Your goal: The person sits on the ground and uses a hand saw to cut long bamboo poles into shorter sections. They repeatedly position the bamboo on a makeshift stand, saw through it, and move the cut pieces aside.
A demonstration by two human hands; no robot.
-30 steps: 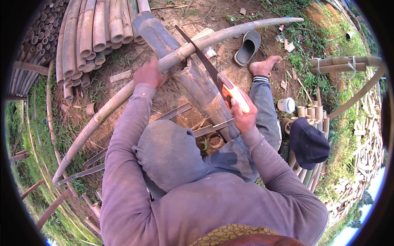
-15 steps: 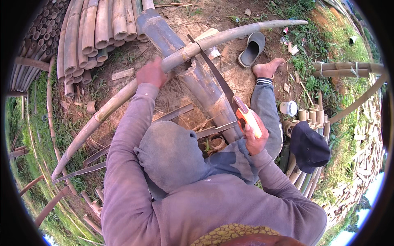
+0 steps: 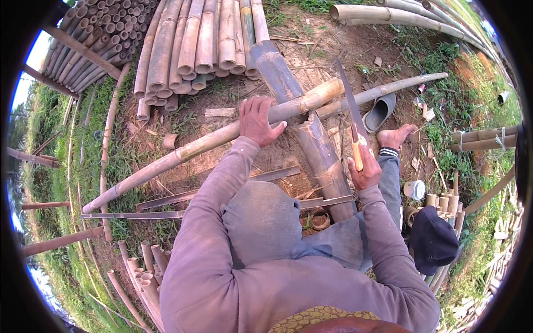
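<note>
My left hand (image 3: 257, 121) is wrapped over a long bamboo pole (image 3: 189, 154) that slants from the lower left up to a sawn end near the middle. Under the pole lies a thick, dark bamboo log (image 3: 322, 152) with a notch broken into its top. My right hand (image 3: 365, 170) grips the orange and pale handle of a handsaw (image 3: 351, 102). Its blade points up and away, just right of the pole's sawn end. A separate tapering length of bamboo (image 3: 388, 90) lies beyond the blade, its near end partly hidden by the pole.
Stacked bamboo poles (image 3: 194, 50) lie at the far left. A grey clog (image 3: 380, 111) sits by my bare foot (image 3: 397, 136). To the right are a white tub (image 3: 414, 190), short bamboo pieces and a dark hat (image 3: 434, 237). Split bamboo strips (image 3: 272, 173) lie before my knee.
The bamboo under the saw was one length and is now in two, with the far part dropped lower. The blade has come out of the cut; my left hand still holds the near part.
</note>
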